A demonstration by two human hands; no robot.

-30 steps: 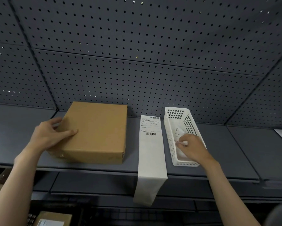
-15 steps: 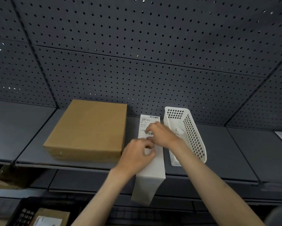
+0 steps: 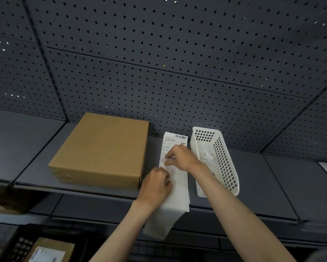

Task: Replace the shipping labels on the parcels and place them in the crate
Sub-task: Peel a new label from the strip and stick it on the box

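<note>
The strip of labels [image 3: 175, 178] lies on the grey shelf [image 3: 253, 186] between the cardboard box [image 3: 102, 150] and the tilted white basket [image 3: 215, 159], its lower end hanging over the shelf edge. The left hand [image 3: 156, 183] pinches its left edge with curled fingers; the right hand [image 3: 182, 157] pinches the printed label just above. Another labelled box [image 3: 51, 251] sits in a black crate [image 3: 11, 244] below.

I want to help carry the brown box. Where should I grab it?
Probably hold the cardboard box by its left and right side edges, coming from the front. It lies flat and wide on the shelf, with its front edge nearest you and its sides free.
</note>
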